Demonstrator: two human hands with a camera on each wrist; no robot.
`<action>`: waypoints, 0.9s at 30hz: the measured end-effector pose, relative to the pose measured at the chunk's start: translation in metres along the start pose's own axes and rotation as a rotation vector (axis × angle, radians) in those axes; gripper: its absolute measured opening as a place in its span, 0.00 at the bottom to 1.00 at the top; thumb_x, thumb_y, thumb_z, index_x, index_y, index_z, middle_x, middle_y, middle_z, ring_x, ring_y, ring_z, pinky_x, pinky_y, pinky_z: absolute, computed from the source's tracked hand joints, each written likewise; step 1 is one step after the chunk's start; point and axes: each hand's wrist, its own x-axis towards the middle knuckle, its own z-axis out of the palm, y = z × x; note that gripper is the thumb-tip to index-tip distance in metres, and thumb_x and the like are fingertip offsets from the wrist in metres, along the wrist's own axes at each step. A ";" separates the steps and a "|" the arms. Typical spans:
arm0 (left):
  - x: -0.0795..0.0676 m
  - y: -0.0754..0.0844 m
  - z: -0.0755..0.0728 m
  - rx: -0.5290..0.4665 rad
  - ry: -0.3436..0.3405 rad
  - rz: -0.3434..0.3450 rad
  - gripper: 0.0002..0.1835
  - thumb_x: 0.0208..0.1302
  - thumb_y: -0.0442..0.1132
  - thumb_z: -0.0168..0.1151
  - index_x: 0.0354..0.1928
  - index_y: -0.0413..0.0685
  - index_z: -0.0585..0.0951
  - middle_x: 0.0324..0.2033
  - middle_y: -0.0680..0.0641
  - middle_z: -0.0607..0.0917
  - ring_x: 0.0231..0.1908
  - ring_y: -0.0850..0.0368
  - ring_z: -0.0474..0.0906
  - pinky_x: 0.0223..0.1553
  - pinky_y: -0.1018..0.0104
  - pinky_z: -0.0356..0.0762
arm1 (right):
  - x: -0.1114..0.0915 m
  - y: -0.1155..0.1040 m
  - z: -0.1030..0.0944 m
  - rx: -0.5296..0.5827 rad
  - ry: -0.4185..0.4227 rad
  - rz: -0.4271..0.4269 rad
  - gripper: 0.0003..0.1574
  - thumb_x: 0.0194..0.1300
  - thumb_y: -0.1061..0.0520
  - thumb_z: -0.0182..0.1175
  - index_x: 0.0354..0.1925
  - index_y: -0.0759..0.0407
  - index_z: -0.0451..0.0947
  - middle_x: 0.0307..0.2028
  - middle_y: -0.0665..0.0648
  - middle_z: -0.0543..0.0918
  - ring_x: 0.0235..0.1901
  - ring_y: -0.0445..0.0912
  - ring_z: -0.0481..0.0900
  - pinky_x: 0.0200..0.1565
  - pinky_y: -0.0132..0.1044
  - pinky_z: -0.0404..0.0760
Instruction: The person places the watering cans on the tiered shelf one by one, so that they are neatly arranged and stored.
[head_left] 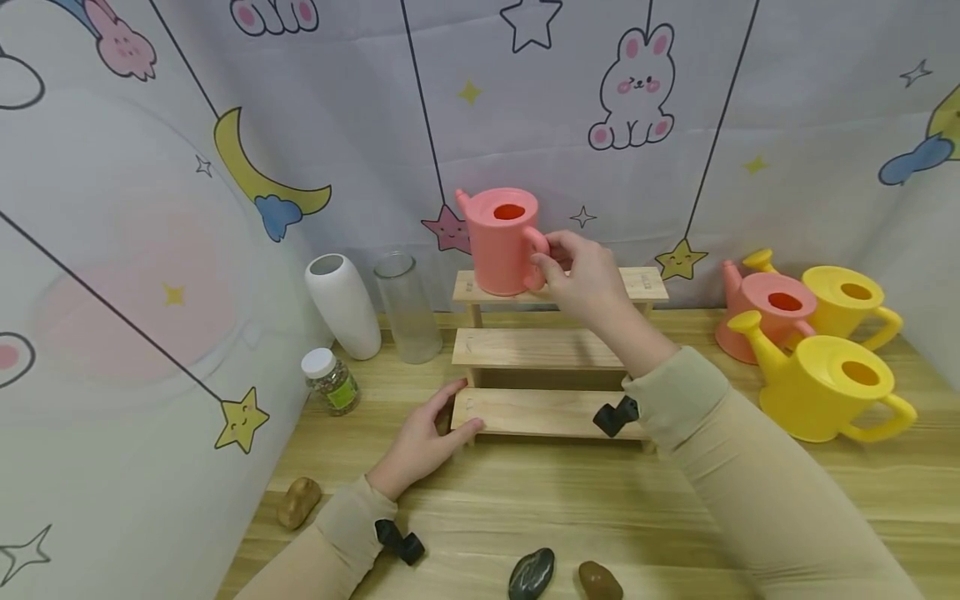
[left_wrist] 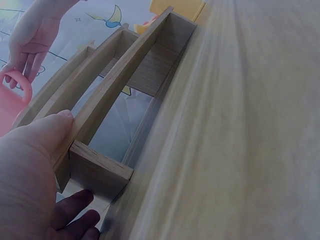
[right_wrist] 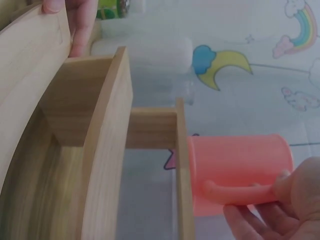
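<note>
In the head view a pink watering can point(head_left: 504, 250) stands upright at the left end of the top step of a three-tier wooden stand point(head_left: 540, 348). My right hand point(head_left: 588, 279) pinches its handle between thumb and fingers. The can's base meets the top board in the right wrist view, where the same hand point(right_wrist: 285, 205) is at the handle. My left hand point(head_left: 423, 437) grips the left end of the stand's lowest step, thumb on the board and fingers round the side. Those curled fingers point(left_wrist: 75, 212) show under the board in the left wrist view.
Right of the stand are a second pink watering can point(head_left: 765, 308) and two yellow ones, the nearer yellow can point(head_left: 825, 387) in front. On the left stand a white vase point(head_left: 345, 308), a glass vase point(head_left: 408, 312) and a lidded jar point(head_left: 332, 382). Stones, including a black stone point(head_left: 532, 574), lie nearer.
</note>
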 end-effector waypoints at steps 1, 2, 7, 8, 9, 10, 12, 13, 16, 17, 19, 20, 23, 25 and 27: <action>0.000 0.000 0.000 0.002 0.000 0.000 0.41 0.65 0.61 0.69 0.76 0.59 0.67 0.75 0.49 0.70 0.75 0.50 0.66 0.73 0.49 0.69 | 0.000 0.000 0.000 0.001 -0.002 0.000 0.20 0.75 0.48 0.60 0.59 0.54 0.79 0.50 0.55 0.86 0.50 0.50 0.83 0.50 0.47 0.85; 0.000 0.000 0.000 0.003 -0.001 -0.004 0.41 0.65 0.61 0.68 0.76 0.60 0.66 0.75 0.50 0.70 0.75 0.50 0.66 0.73 0.50 0.69 | 0.000 0.000 0.000 0.002 -0.006 -0.001 0.20 0.75 0.48 0.60 0.60 0.54 0.79 0.50 0.55 0.86 0.50 0.50 0.83 0.50 0.47 0.86; 0.000 0.001 0.000 0.007 -0.008 -0.014 0.41 0.65 0.63 0.67 0.77 0.61 0.66 0.75 0.52 0.69 0.75 0.51 0.66 0.73 0.51 0.70 | 0.000 0.000 -0.001 0.011 -0.021 0.004 0.21 0.76 0.48 0.60 0.60 0.55 0.78 0.50 0.55 0.85 0.51 0.50 0.83 0.53 0.47 0.86; 0.000 0.001 0.000 0.008 -0.009 -0.016 0.41 0.65 0.63 0.67 0.77 0.61 0.66 0.75 0.52 0.69 0.75 0.51 0.66 0.73 0.51 0.70 | 0.000 0.001 -0.001 0.013 -0.024 0.005 0.21 0.76 0.47 0.60 0.60 0.55 0.78 0.51 0.55 0.85 0.51 0.50 0.83 0.53 0.47 0.86; 0.000 0.001 0.000 0.008 -0.010 -0.017 0.41 0.65 0.63 0.67 0.77 0.61 0.66 0.75 0.52 0.69 0.75 0.51 0.66 0.73 0.52 0.70 | 0.000 0.002 -0.001 0.012 -0.025 0.009 0.22 0.75 0.47 0.60 0.61 0.55 0.78 0.51 0.55 0.85 0.52 0.50 0.83 0.53 0.47 0.86; 0.000 0.001 0.000 0.006 -0.009 -0.012 0.41 0.65 0.63 0.67 0.77 0.60 0.66 0.75 0.51 0.69 0.75 0.50 0.66 0.73 0.51 0.70 | -0.001 0.002 -0.002 0.015 -0.029 0.012 0.23 0.75 0.46 0.60 0.61 0.54 0.77 0.52 0.55 0.85 0.52 0.50 0.83 0.53 0.47 0.86; 0.000 0.001 0.000 0.001 -0.010 -0.020 0.42 0.65 0.63 0.67 0.77 0.61 0.66 0.75 0.51 0.69 0.75 0.51 0.66 0.73 0.52 0.70 | -0.001 0.005 -0.003 0.023 -0.040 0.023 0.25 0.75 0.44 0.60 0.63 0.53 0.76 0.56 0.54 0.84 0.54 0.50 0.84 0.53 0.48 0.87; 0.000 0.001 0.000 0.002 -0.009 -0.022 0.42 0.65 0.63 0.67 0.77 0.61 0.66 0.75 0.51 0.69 0.75 0.51 0.66 0.73 0.52 0.70 | -0.003 0.006 -0.004 0.029 -0.046 0.032 0.27 0.74 0.42 0.60 0.64 0.52 0.75 0.57 0.53 0.83 0.56 0.50 0.84 0.53 0.48 0.87; 0.000 0.001 0.001 -0.001 -0.010 -0.032 0.42 0.64 0.64 0.67 0.77 0.62 0.65 0.75 0.51 0.69 0.74 0.52 0.67 0.73 0.52 0.70 | -0.011 0.014 -0.010 0.031 -0.055 0.046 0.31 0.73 0.36 0.59 0.66 0.50 0.73 0.61 0.52 0.81 0.58 0.51 0.83 0.53 0.49 0.88; 0.000 0.001 0.000 -0.001 -0.013 -0.040 0.42 0.64 0.64 0.67 0.77 0.63 0.65 0.75 0.52 0.69 0.75 0.53 0.66 0.73 0.53 0.70 | -0.015 0.018 -0.012 0.031 -0.051 0.046 0.33 0.73 0.35 0.58 0.66 0.49 0.72 0.62 0.52 0.81 0.59 0.51 0.83 0.54 0.50 0.87; 0.000 0.001 0.000 -0.008 -0.013 -0.042 0.42 0.64 0.64 0.67 0.77 0.63 0.65 0.75 0.52 0.69 0.74 0.54 0.66 0.73 0.53 0.70 | -0.024 0.025 -0.018 0.038 -0.035 0.041 0.34 0.72 0.33 0.58 0.66 0.50 0.72 0.62 0.53 0.80 0.59 0.51 0.83 0.57 0.50 0.86; 0.000 0.000 0.000 -0.011 -0.011 -0.036 0.42 0.64 0.63 0.68 0.77 0.63 0.65 0.75 0.51 0.69 0.75 0.53 0.66 0.73 0.52 0.70 | -0.030 0.029 -0.021 0.043 -0.023 0.034 0.35 0.73 0.33 0.57 0.66 0.51 0.72 0.62 0.53 0.80 0.59 0.52 0.83 0.58 0.50 0.86; 0.000 0.000 0.000 -0.007 -0.008 -0.029 0.41 0.65 0.62 0.68 0.77 0.62 0.65 0.75 0.51 0.69 0.75 0.52 0.66 0.73 0.51 0.70 | -0.049 0.042 -0.030 0.046 0.035 -0.001 0.34 0.73 0.36 0.58 0.66 0.53 0.72 0.61 0.55 0.81 0.58 0.52 0.84 0.59 0.50 0.85; 0.000 0.001 -0.001 -0.002 -0.010 -0.028 0.41 0.65 0.62 0.68 0.77 0.62 0.65 0.75 0.51 0.69 0.75 0.51 0.66 0.73 0.52 0.70 | -0.062 0.050 -0.037 0.026 0.076 -0.026 0.32 0.74 0.40 0.59 0.66 0.55 0.72 0.60 0.56 0.82 0.58 0.53 0.84 0.60 0.50 0.84; 0.000 0.000 -0.001 0.002 -0.017 -0.034 0.42 0.65 0.63 0.67 0.77 0.63 0.65 0.75 0.53 0.68 0.75 0.52 0.66 0.73 0.53 0.69 | -0.074 0.060 -0.045 -0.013 0.118 -0.048 0.32 0.74 0.41 0.60 0.66 0.57 0.72 0.60 0.56 0.82 0.58 0.53 0.84 0.61 0.49 0.82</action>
